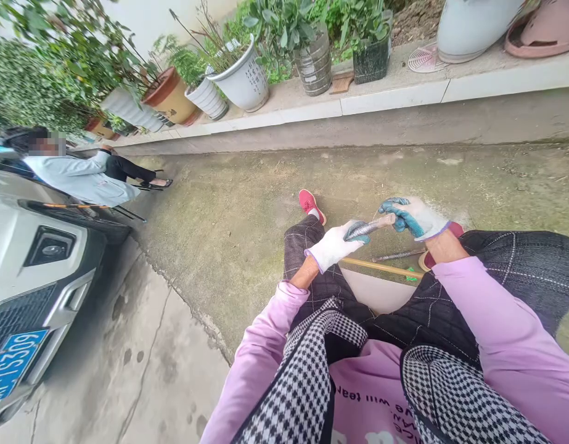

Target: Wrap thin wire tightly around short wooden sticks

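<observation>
My left hand (335, 245), in a white glove with a blue-coated palm, is closed around a short rod-shaped piece (358, 230). It is dark and silvery where I grip it and pale tan toward its far end. I cannot tell its exact kind. At that pale end is my gloved right hand (418, 218), its blue fingers curled and drawn together. A thin pale strand seems to arc near those fingertips; what they pinch is too small to make out. Below the hands lie a dark, thin rod (397, 254) and a yellowish stick (381, 266) between my legs.
A small green scrap (410, 274) lies by the stick, near a pale flat surface (376, 293). Potted plants (247, 77) line a raised ledge (307, 114) ahead. To the left, a seated person (85, 176) is beside a parked car (44, 259). Concrete ground (219, 209) surrounds me.
</observation>
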Demonstrator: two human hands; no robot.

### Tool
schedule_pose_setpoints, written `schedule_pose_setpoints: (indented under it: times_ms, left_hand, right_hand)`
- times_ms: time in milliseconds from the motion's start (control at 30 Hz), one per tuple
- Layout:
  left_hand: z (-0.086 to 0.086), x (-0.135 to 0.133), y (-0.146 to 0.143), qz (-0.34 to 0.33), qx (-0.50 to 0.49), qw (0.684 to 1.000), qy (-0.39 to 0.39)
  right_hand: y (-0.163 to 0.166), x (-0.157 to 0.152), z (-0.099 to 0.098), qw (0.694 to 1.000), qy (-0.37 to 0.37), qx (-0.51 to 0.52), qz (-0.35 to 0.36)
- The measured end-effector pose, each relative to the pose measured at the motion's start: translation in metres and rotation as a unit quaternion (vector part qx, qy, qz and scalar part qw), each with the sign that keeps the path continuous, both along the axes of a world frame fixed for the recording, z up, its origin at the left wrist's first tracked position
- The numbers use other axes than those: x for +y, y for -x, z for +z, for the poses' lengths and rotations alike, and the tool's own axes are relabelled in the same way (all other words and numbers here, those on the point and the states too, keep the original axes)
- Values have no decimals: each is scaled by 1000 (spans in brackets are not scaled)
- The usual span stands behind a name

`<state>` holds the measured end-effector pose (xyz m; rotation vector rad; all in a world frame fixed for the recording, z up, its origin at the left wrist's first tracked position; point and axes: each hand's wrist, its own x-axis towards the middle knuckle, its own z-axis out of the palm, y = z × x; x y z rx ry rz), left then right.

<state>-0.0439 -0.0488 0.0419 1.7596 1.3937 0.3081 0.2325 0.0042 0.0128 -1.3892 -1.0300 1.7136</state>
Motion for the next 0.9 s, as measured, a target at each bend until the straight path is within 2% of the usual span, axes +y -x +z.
schedule_pose_setpoints:
  times_ms: [100,167,233,300,367,433,533,600,733,900]
  left_hand:
    - [7,-2,0,-85,99,991,-11]
    - [9,-1,-1,-99,172,980,-26]
    - [6,1,-2,-85,216,972,-25]
    - [0,5,-2,-33,213,976,-11]
    - [-8,10,-1,51,144,988,12]
    - [-15,15,-1,158,17,985,61]
    - [-21,21,-4,288,-185,926,159]
    - [-20,24,-6,330,-273,883,193]
    - [-13,30,-8,373,-389,817,204]
    - [-10,49,-5,445,-479,733,188]
  right_hand:
    - [-5,-1,4,997,0,-67,32]
    - [-7,-2,5,991,-10,-121,60]
    - [-5,-5,5,982,-33,-157,96]
    - [0,-9,4,978,-58,-158,123]
    - [8,-12,2,980,-68,-136,130]
    - [16,-13,0,985,-64,-110,119]
    - [27,-13,-4,990,-54,-82,99]
    - [33,-12,-6,992,-46,-73,92]
    - [45,-14,-12,992,-22,-79,96]
    - [66,-22,-22,980,-15,-130,149]
